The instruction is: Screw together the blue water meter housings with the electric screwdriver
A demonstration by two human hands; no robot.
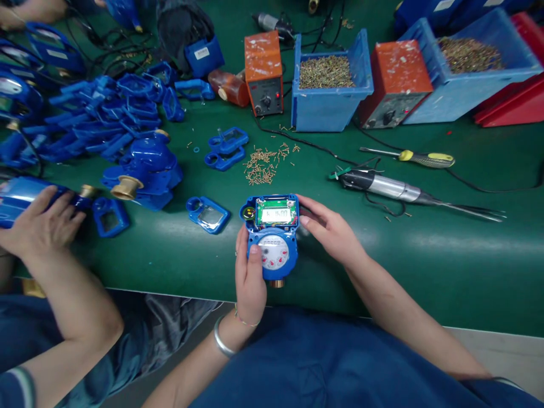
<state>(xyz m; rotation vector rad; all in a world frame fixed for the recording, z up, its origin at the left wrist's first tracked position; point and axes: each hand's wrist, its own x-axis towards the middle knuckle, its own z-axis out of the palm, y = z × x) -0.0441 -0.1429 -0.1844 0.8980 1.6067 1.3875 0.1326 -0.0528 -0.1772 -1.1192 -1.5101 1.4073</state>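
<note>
Between my two hands a blue water meter lies near the table's front edge, its round dial facing up and its brass threaded end toward me. The upper housing is uncovered, showing a green circuit board with a lit display. My left hand grips the meter's left side, thumb over the dial's edge. At the upper right corner of the housing, my right hand holds it with the fingers along the side. A blue cover frame with a clear window lies to the left. Beyond the meter is a pile of small screws.
A co-worker's hand rests on another blue meter at left, near a heap of blue covers. Blue bins of screws and orange power boxes stand behind. An electric screwdriver and a hand screwdriver lie right.
</note>
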